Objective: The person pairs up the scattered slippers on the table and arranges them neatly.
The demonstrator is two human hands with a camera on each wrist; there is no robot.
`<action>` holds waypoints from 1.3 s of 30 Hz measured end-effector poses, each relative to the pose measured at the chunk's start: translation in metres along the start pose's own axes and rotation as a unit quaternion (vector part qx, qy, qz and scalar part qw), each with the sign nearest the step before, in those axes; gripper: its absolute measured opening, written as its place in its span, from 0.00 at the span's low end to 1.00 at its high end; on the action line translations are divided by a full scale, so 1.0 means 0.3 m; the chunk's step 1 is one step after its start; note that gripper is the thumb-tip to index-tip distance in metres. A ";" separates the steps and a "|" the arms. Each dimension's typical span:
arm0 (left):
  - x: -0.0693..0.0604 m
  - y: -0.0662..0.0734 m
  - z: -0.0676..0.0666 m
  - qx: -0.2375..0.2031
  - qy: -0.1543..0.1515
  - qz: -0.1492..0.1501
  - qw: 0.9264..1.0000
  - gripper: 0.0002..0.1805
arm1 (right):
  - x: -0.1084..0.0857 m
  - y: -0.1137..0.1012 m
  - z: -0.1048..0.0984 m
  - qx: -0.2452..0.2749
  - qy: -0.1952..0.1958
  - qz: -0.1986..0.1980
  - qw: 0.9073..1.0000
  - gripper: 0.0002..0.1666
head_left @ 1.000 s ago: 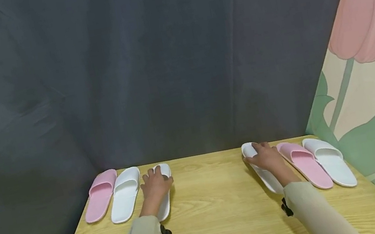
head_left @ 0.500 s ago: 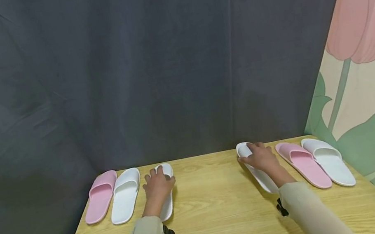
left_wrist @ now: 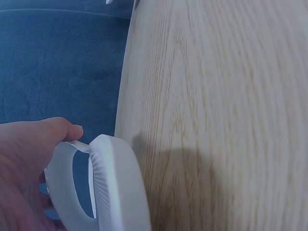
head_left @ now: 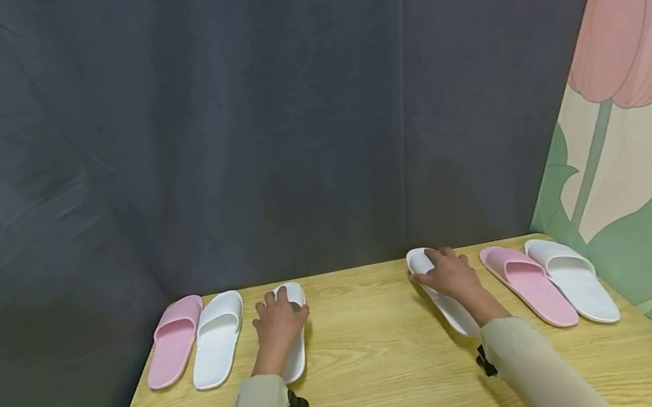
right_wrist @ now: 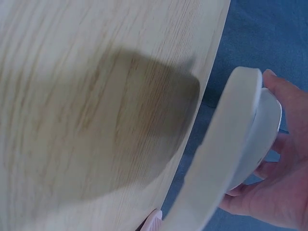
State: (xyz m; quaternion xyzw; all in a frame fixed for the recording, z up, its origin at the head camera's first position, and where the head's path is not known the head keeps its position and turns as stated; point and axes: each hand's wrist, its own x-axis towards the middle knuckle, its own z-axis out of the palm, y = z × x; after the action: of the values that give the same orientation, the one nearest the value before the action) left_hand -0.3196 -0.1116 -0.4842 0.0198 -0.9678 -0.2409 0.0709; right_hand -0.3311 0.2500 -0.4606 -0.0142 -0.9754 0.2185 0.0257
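Observation:
In the head view the left hand [head_left: 280, 324] grips a white slipper [head_left: 298, 360] by its strap, right of another white slipper [head_left: 218, 350]. The left wrist view shows the thumb at the strap edge of that slipper [left_wrist: 126, 187]. On the other side the right hand [head_left: 453, 277] grips a second white slipper [head_left: 455, 312] at its strap. In the right wrist view, this slipper [right_wrist: 216, 154] is seen from its sole edge, with fingers [right_wrist: 243, 197] round the strap and a broad shadow on the table beside it.
A pink slipper [head_left: 173, 347] lies at the table's left. At the right lie a pink slipper [head_left: 541, 293] and a white one [head_left: 582, 289]. A dark curtain [head_left: 283, 109] hangs behind the wooden table [head_left: 386, 396]; a tulip-painted wall [head_left: 642, 177] stands at the right.
Both hands have moved slightly inward with their white slippers, the left one rightward and the right one leftward. Both grips remain. The other slippers stay in place.

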 end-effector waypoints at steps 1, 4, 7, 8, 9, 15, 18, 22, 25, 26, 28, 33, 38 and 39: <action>-0.001 0.002 0.000 -0.003 -0.001 -0.001 1.000 0.38 | -0.001 -0.004 0.000 0.000 0.001 -0.002 1.000 0.51; -0.001 0.006 0.000 -0.005 -0.003 -0.003 1.000 0.38 | -0.004 -0.014 -0.001 -0.002 0.004 -0.003 1.000 0.51; 0.002 0.011 0.003 -0.007 -0.006 -0.003 1.000 0.38 | -0.006 -0.023 -0.001 -0.002 0.003 -0.001 1.000 0.51; 0.004 0.012 0.005 -0.007 -0.006 -0.003 1.000 0.38 | -0.005 -0.026 0.000 0.000 0.002 0.000 1.000 0.51; 0.006 0.013 0.006 -0.008 -0.006 -0.003 1.000 0.39 | -0.005 -0.028 0.001 0.002 0.002 0.000 1.000 0.51; 0.012 0.023 0.015 -0.009 0.002 -0.001 1.000 0.39 | 0.002 -0.036 0.009 0.005 0.003 -0.001 1.000 0.51; 0.013 0.028 0.018 -0.008 0.006 0.001 1.000 0.39 | 0.007 -0.039 0.013 0.001 0.006 -0.006 1.000 0.51; 0.014 0.035 0.022 -0.007 0.004 0.002 1.000 0.39 | 0.009 -0.045 0.017 0.000 0.014 -0.012 1.000 0.50; 0.016 0.041 0.023 -0.007 -0.002 0.001 1.000 0.40 | 0.010 -0.048 0.019 0.000 0.015 -0.013 1.000 0.50; 0.016 0.044 0.022 -0.008 -0.003 0.001 1.000 0.40 | 0.011 -0.049 0.020 0.001 0.014 -0.012 1.000 0.50; 0.016 0.050 0.022 -0.011 -0.004 0.002 1.000 0.40 | 0.013 -0.052 0.021 0.002 0.013 -0.010 1.000 0.50; 0.016 0.057 0.027 -0.014 -0.003 0.001 1.000 0.40 | 0.012 -0.060 0.026 0.007 0.006 -0.006 1.000 0.51; 0.018 0.059 0.032 -0.016 -0.002 -0.001 1.000 0.40 | 0.013 -0.069 0.029 0.010 0.003 -0.003 1.000 0.52; 0.019 0.060 0.033 -0.016 -0.002 -0.001 1.000 0.41 | 0.014 -0.071 0.030 0.011 0.003 -0.002 1.000 0.52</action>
State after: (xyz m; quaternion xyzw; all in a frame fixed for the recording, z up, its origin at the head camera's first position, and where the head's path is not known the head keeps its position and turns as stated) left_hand -0.3268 -0.0916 -0.4837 0.0195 -0.9639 -0.2563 0.0693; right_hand -0.3362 0.2272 -0.4595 -0.0124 -0.9728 0.2293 0.0292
